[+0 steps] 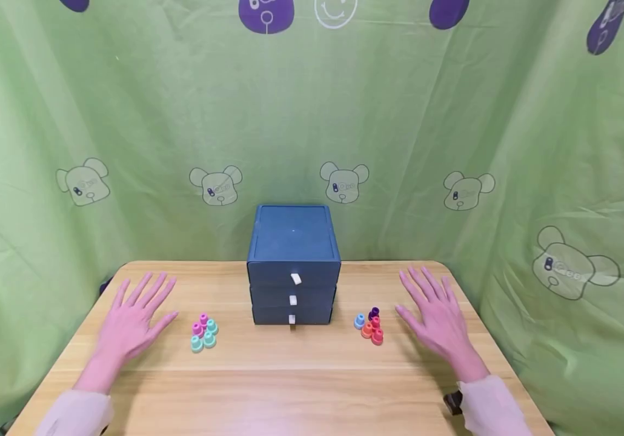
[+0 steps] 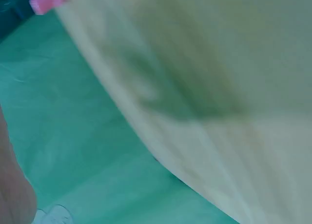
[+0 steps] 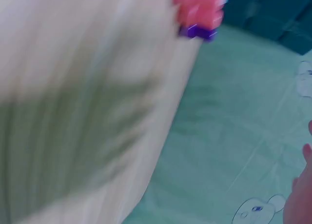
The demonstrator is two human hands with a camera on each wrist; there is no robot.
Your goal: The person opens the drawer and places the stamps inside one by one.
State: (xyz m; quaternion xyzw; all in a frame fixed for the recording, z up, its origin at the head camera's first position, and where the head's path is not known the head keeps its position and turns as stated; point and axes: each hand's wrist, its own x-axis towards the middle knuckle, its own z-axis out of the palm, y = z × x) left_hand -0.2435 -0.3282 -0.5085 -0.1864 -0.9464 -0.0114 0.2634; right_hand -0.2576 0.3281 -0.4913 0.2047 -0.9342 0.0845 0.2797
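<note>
My left hand [image 1: 132, 324] is held over the left side of the table, palm down with straight, spread fingers. Just right of its thumb stands a cluster of small stepped plastic pegs, pink ones [image 1: 197, 329] and teal ones [image 1: 209, 339]. Over the right side my right hand [image 1: 438, 318] also spreads its fingers, holding nothing. Inward of its thumb is another group: a blue peg [image 1: 359, 321], a dark purple one [image 1: 374, 313], an orange one [image 1: 367, 330] and red ones [image 1: 377, 336]. In the right wrist view the red pegs [image 3: 202, 9] blur near the top.
A dark blue box with three drawers [image 1: 292, 290] and white handles stands at the back middle of the wooden table [image 1: 257, 393]. Green curtains [image 1: 290, 121] printed with cartoon faces hang behind and along the sides. A dark object [image 1: 454, 402] shows at the right sleeve.
</note>
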